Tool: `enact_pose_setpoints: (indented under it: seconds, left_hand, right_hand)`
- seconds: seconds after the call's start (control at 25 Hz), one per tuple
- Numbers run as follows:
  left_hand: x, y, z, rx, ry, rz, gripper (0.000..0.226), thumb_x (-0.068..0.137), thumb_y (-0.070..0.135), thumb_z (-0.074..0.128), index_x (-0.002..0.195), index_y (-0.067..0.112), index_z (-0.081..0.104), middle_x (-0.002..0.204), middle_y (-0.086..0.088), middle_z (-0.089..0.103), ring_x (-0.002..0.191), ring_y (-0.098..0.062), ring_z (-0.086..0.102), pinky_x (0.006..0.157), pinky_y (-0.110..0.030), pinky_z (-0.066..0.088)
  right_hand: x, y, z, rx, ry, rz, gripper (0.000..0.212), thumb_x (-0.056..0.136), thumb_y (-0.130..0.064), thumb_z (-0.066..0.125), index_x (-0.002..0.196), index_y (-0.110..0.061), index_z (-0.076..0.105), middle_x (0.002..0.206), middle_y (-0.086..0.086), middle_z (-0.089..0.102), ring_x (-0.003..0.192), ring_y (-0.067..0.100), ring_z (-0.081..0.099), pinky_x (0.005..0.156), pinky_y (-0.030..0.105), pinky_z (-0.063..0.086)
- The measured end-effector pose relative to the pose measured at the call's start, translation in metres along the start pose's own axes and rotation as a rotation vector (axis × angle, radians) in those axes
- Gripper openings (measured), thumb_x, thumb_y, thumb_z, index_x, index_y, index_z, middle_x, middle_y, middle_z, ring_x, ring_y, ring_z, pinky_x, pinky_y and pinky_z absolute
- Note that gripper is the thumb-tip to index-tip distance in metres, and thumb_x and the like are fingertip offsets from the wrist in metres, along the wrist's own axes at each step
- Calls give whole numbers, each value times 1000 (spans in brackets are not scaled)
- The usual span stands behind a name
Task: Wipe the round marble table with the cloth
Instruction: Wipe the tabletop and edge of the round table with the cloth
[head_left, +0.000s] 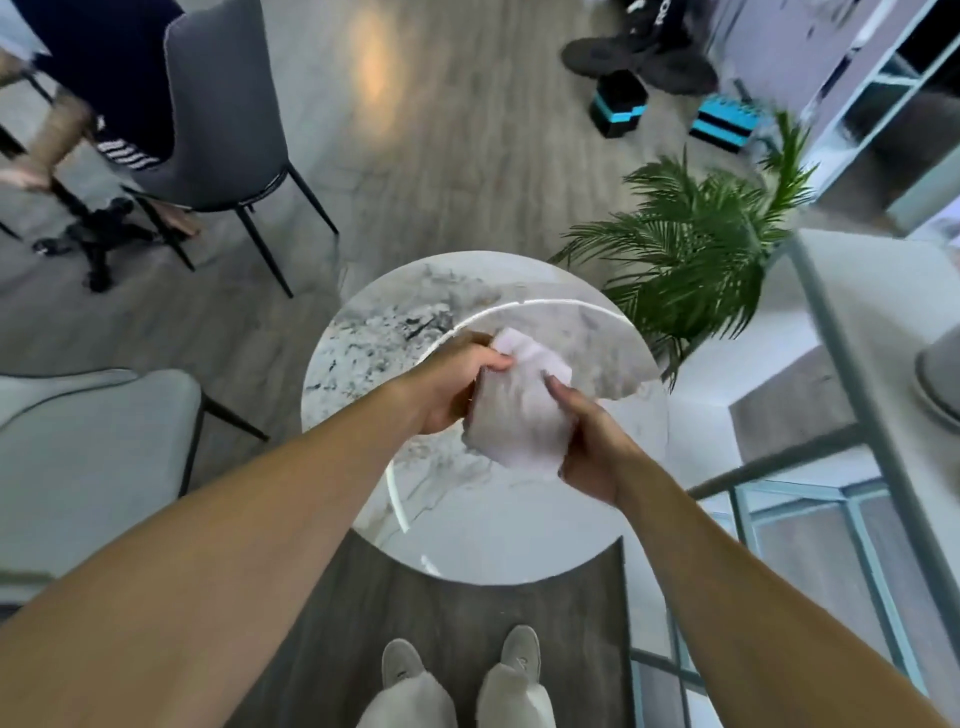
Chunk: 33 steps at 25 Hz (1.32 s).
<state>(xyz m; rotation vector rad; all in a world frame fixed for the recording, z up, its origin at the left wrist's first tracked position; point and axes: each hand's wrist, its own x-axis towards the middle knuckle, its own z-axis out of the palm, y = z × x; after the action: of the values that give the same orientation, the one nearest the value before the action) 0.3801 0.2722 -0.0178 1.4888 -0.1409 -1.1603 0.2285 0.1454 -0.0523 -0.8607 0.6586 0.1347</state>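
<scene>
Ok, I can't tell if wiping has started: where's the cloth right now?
In the head view the cloth is held between the left hand and right hand, over the middle of the round marble table.

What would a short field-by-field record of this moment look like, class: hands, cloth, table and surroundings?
left hand: grips the cloth's left edge
right hand: grips the cloth's right side
cloth: pale, bunched, held between both hands above the table
round marble table: white with grey veining, glossy, nothing standing on it
wiping contact: cannot tell whether the cloth touches the top
plant: green, beside the table's far right edge
dark chair: far left, on the floor
</scene>
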Motion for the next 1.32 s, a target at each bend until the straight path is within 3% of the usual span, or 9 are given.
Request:
enact_pose_setpoints:
  seconds: [0.12,0.24,0.32,0.48,0.64,0.8,0.96,1.2,1.32]
  left_hand:
    - [17,-27,-14,15,70,-61,24,90,4,61,104,20,72,111,-12,75,110,-34,69,102,-50,50]
    - [36,-42,-12,-11,192,-80,23,92,9,68,111,21,65,113,-15,73,104,-36,70,95,-49,54]
    - [54,-41,-11,-35,243,-21,23,91,7,69,107,22,62,105,-11,70,89,-28,67,76,-38,55]
    - [75,-28,-31,153,234,198,34,83,-18,61,92,14,63,81,-1,66,74,-3,66,63,-19,55]
    - [71,-59,-81,715,214,239,49,75,-27,36,73,13,66,95,-7,74,97,-22,73,75,-22,55]
    - [86,-91,-123,1157,577,203,29,97,27,54,126,33,60,157,-7,44,147,-32,34,117,-57,29]
    - [111,-117,-139,1272,581,-11,59,98,66,24,154,48,19,172,4,-1,156,-31,-7,115,-72,1]
    - [123,-152,-141,1388,718,-7,64,96,67,-4,157,46,-8,171,2,-11,156,-35,-10,115,-71,-6]
    - [123,-155,-140,1389,762,28,63,98,66,-1,157,46,-2,171,2,-6,156,-34,-7,115,-70,-6]
  right_hand:
    - [19,15,-2,30,68,85,55,87,-36,75,132,-7,64,129,18,70,118,33,69,92,44,59]
    - [42,12,-13,-88,144,17,46,93,-29,72,132,-7,63,130,20,69,119,35,67,105,55,51]
    - [62,-2,-13,-268,199,-187,34,93,-22,71,125,-9,66,123,20,72,116,33,69,102,56,53]
    - [85,-21,-23,-902,337,-717,25,80,-26,82,97,-24,64,82,-8,69,74,3,62,66,23,56]
    - [68,11,-58,-1582,-83,-626,40,77,-54,80,97,-20,72,105,-4,72,102,20,63,94,45,50]
    - [99,58,-31,-1548,523,-302,73,92,-67,49,148,-21,46,161,16,34,150,41,22,125,58,14]
    - [157,102,27,-1414,788,-7,92,96,-73,19,161,-13,-7,165,30,-16,151,49,-20,123,61,-6]
    - [246,14,-33,-1826,391,-435,72,100,-67,7,160,-29,-7,168,13,-15,153,38,-19,125,62,3]
    - [279,-15,-38,-1662,702,-386,87,93,-77,14,161,-25,-1,170,19,-5,156,38,-6,125,57,-1]
